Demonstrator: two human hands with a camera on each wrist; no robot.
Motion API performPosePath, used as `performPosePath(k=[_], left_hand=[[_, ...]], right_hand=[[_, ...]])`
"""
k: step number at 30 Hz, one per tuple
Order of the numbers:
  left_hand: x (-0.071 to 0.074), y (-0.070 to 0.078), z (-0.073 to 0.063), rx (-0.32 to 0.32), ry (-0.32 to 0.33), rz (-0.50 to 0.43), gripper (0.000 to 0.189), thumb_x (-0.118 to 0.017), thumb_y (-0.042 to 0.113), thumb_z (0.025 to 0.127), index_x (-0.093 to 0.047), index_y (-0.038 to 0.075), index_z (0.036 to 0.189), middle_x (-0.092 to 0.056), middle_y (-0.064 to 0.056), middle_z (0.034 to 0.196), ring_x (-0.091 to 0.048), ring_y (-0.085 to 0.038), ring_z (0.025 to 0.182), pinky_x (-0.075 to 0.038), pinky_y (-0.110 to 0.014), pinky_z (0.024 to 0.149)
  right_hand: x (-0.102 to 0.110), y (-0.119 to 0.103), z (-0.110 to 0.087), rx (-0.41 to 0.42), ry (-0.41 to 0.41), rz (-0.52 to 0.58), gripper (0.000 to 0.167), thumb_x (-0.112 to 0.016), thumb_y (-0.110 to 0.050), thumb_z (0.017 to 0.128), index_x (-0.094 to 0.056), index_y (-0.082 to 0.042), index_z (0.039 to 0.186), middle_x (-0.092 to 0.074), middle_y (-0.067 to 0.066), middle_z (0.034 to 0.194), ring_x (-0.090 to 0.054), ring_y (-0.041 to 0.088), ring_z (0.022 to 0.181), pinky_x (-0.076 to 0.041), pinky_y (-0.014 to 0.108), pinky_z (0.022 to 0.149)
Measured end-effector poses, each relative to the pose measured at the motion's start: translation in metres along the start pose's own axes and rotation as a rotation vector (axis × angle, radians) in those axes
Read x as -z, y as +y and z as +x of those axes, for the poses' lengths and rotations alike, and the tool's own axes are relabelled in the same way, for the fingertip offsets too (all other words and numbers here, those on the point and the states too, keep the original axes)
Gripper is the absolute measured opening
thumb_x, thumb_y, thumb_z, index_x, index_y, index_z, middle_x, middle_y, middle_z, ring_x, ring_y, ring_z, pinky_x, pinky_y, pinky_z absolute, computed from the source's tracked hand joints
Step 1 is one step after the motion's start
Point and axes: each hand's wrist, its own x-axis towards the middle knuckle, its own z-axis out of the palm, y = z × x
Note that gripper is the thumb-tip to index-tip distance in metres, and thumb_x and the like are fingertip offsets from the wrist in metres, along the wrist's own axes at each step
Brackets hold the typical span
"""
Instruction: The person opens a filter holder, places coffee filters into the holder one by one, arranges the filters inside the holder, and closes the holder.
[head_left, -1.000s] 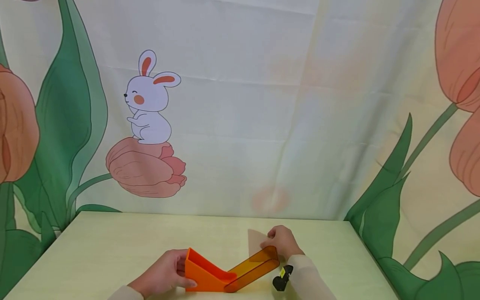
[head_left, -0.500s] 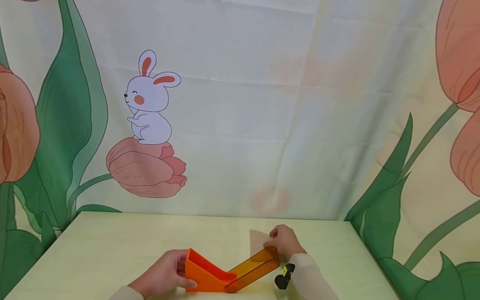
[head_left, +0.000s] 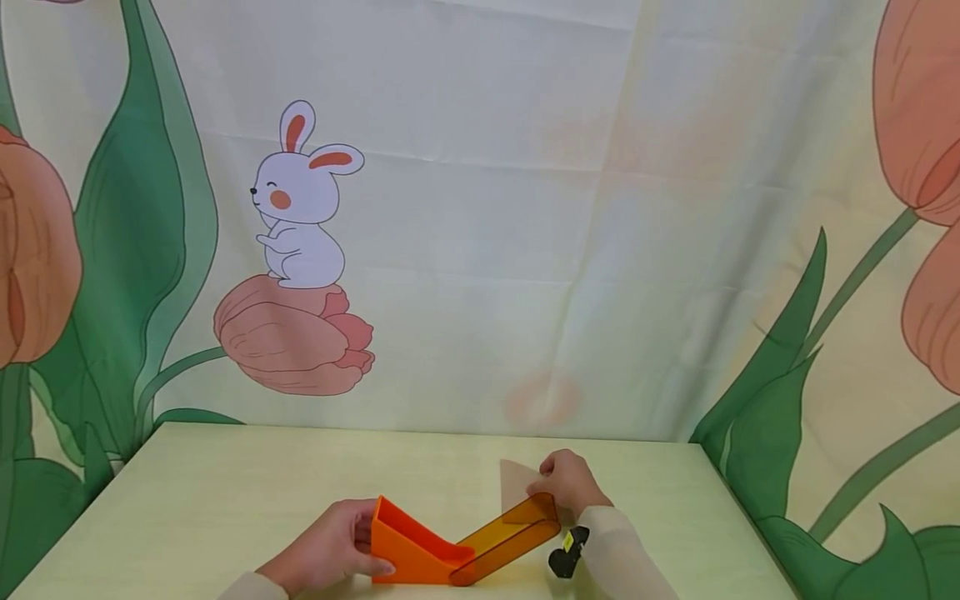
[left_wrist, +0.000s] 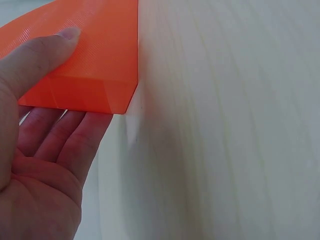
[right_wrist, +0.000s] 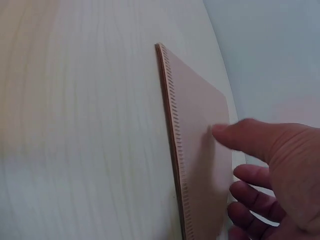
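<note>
We see an orange holder [head_left: 420,562] standing upright on the tabletop [head_left: 285,467], at its near side. Its long axis runs left to right, the tall end to the left and the low end to the right. From that low end a see-through amber cover [head_left: 513,540] slopes up to the right, so we read the two as a shallow V. The holder is open along its top; we cannot see down to its bottom.

The left hand [head_left: 327,537] grips the tall end, thumb on the near face, fingers behind. Just beyond the cover we find a tan booklet [right_wrist: 200,107], its left side pointing away from the person. The right hand [head_left: 572,483] is loosely spread at the booklet, thumb over its face, fingers beside its edge; we cannot tell whether they touch.
</note>
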Motion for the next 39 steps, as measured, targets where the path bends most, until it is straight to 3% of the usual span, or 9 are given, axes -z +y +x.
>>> performPosePath(k=[6, 21, 32, 39], left_hand=[[-0.0012, 0.0004, 0.0004, 0.006, 0.001, 0.000, 0.056, -0.090, 0.020, 0.076, -0.066, 0.012, 0.126, -0.074, -0.002, 0.122, -0.070, -0.021, 0.103, -0.057, -0.044, 0.102], [0.0005, -0.0004, 0.0006, -0.008, 0.001, 0.013, 0.053, -0.089, 0.017, 0.078, -0.067, 0.010, 0.126, -0.074, -0.003, 0.120, -0.071, -0.021, 0.102, -0.059, -0.044, 0.099], [0.0002, 0.0018, -0.0007, -0.005, -0.006, -0.005, 0.054, -0.089, 0.017, 0.078, -0.066, 0.010, 0.127, -0.074, -0.004, 0.121, -0.071, -0.021, 0.103, -0.058, -0.043, 0.100], [0.0014, 0.0019, -0.0005, -0.036, -0.023, 0.001, 0.051, -0.088, 0.016, 0.079, -0.067, 0.011, 0.125, -0.074, -0.003, 0.120, -0.071, -0.021, 0.103, -0.059, -0.042, 0.098]], right_hand=[[0.0005, -0.0025, -0.0002, -0.028, 0.000, -0.054, 0.050, -0.094, -0.032, 0.072, -0.068, -0.004, 0.105, -0.067, 0.008, 0.099, -0.058, 0.026, 0.090, -0.056, 0.047, 0.089], [-0.0009, -0.0071, -0.0016, -0.018, 0.010, -0.055, 0.045, -0.093, -0.021, 0.074, -0.065, -0.002, 0.104, -0.067, 0.010, 0.098, -0.058, 0.026, 0.089, -0.056, 0.046, 0.091], [-0.0010, -0.0051, -0.0020, 0.002, 0.005, -0.064, 0.048, -0.093, -0.024, 0.074, -0.068, -0.002, 0.109, -0.068, 0.009, 0.101, -0.059, 0.025, 0.089, -0.056, 0.047, 0.091], [-0.0006, -0.0068, -0.0006, 0.012, 0.014, -0.095, 0.049, -0.094, -0.025, 0.073, -0.068, -0.004, 0.109, -0.069, 0.009, 0.105, -0.060, 0.026, 0.092, -0.054, 0.049, 0.091]])
